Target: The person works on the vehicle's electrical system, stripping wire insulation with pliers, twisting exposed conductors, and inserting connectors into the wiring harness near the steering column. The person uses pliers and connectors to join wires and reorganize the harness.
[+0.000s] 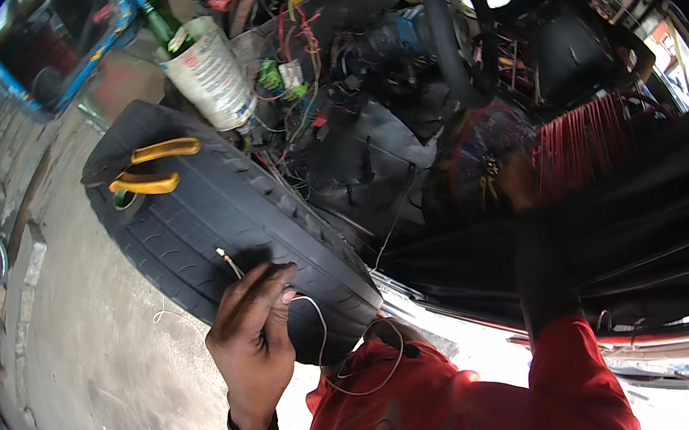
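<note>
- Left hand: pinching a thin pale wire between thumb and fingers; grip is looking light. The wire is looping down in front of the red shirt.
- Wire end: a small brass-coloured terminal is standing out beyond the fingers, above the tread of the black tyre.
- Right hand: blurred, sitting beside small yellowish ends, near a bundle of red wires below the steering wheel. Cannot tell whether it is grasping anything.
- Tools: yellow-handled pliers are lying on the tyre with handles spread, touched by neither hand.
- Step in hand (judgement): the person is apparently handling a terminated lead while picking among the wiring with the right hand.
- Next move (judgement): it is calling for a steady pinch on the lead, its loop kept free of snags, and a sure choice among the crowded ends.
</note>
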{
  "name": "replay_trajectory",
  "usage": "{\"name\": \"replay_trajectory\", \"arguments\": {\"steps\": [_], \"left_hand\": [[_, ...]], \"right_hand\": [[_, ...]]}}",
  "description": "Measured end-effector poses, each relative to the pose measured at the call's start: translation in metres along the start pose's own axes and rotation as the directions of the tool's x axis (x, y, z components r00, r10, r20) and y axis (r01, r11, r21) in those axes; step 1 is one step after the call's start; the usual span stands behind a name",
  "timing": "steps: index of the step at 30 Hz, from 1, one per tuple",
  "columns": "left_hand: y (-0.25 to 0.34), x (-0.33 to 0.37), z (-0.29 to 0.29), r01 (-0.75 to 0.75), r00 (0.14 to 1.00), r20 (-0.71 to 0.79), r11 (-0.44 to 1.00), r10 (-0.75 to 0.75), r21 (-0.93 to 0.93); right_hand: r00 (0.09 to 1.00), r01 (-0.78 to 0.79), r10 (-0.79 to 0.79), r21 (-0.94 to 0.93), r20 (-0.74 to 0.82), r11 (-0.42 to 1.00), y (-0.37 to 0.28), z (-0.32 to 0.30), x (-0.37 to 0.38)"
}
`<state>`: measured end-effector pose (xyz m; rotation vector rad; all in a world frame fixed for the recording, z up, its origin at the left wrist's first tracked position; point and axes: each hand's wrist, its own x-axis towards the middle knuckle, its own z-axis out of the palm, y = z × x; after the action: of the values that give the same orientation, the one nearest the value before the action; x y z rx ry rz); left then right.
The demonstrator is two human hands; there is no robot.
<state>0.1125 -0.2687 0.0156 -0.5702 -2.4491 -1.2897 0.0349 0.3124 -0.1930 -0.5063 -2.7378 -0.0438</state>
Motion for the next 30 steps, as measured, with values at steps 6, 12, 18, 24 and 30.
{"name": "replay_trajectory", "arguments": {"steps": [6,12,18,24,30], "left_hand": [[0.009,-0.014,-0.016,-0.097,0.974,-0.168,0.952,0.151,0.290],[-0.004,-0.016,-0.022,0.035,0.955,-0.296,0.980,0.025,0.195],[-0.019,-0.015,-0.009,0.175,0.875,-0.427,0.971,-0.229,-0.163],[-0.027,-0.016,-0.006,0.122,0.883,-0.428,0.974,-0.193,-0.189],[-0.026,-0.015,-0.008,0.094,0.881,-0.445,0.981,-0.160,-0.167]], "right_hand": [[0.991,-0.046,0.036,0.076,0.129,0.996,0.054,0.026,0.001],[0.942,0.316,-0.159,0.614,-0.297,0.723,-0.195,-0.138,0.018],[0.624,0.745,-0.636,0.591,-0.453,0.310,-0.430,-0.308,-0.018],[0.417,0.753,-0.877,0.450,0.238,0.480,-0.514,-0.327,0.023],[0.552,0.651,-0.827,0.675,-0.107,0.347,-0.472,-0.316,0.008]]}}
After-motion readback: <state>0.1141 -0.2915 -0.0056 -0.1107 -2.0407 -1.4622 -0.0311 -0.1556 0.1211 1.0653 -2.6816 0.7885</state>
